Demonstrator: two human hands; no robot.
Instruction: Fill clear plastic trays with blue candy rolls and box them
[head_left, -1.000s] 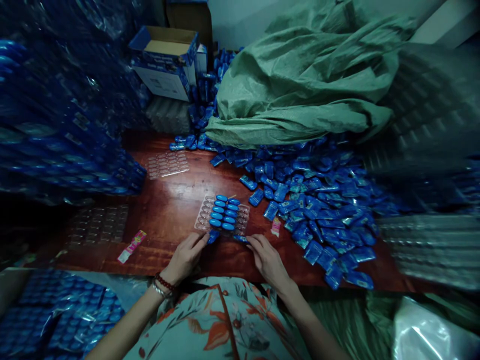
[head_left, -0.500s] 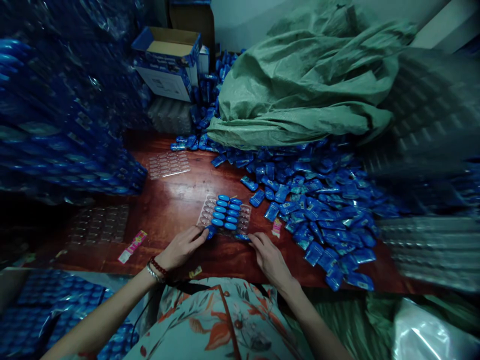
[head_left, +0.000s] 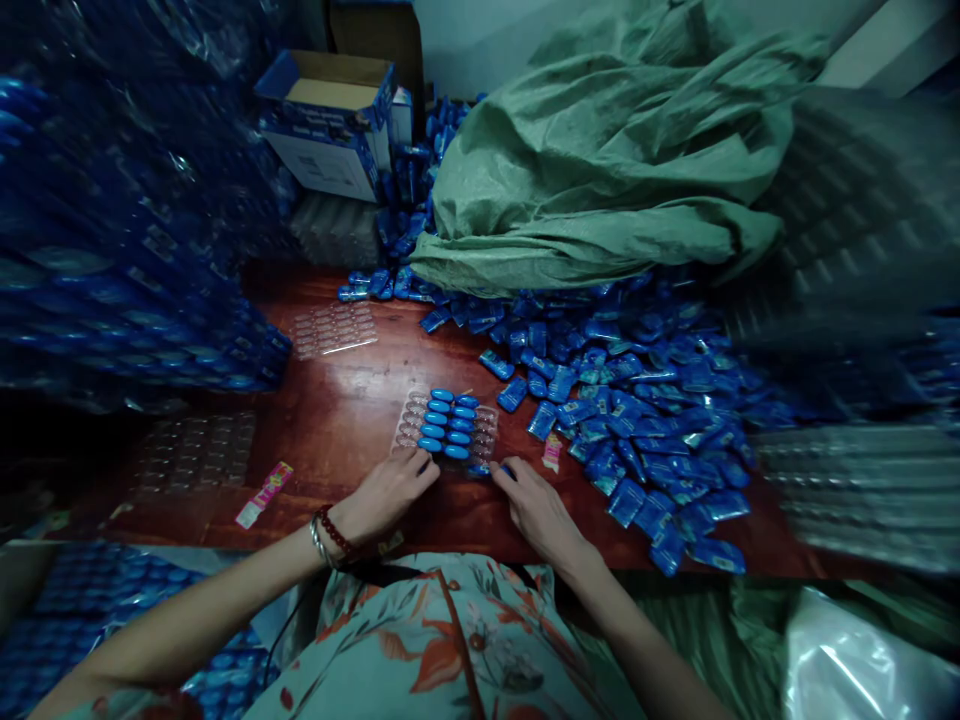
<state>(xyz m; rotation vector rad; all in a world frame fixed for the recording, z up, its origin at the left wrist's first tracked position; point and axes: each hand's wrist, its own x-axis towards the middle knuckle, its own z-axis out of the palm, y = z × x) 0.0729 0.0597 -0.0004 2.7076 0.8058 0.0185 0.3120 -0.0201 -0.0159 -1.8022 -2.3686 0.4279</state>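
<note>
A clear plastic tray (head_left: 406,422) lies on the wooden table in front of me, with two columns of blue oval packets (head_left: 435,419) in its middle. Clear cavities show at both its sides. My left hand (head_left: 394,485) is at the tray's near left edge, its fingers closed by the lowest packet of the left column; what they hold, if anything, is hidden. My right hand (head_left: 532,500) is at the near right corner, thumb and fingers pinched on a small blue packet (head_left: 478,469).
Loose blue packets (head_left: 637,420) are heaped at the right, partly under a green sack (head_left: 600,170). Another clear tray (head_left: 334,330) lies behind left. Stacked packs (head_left: 135,300) rise at the left; an open box (head_left: 322,140) stands at the back. Pink strip (head_left: 264,495) lies left.
My left hand has moved right and slightly in toward the tray, and the blue packet at its fingertips no longer shows. My right hand has shifted slightly left, still at the near right corner.
</note>
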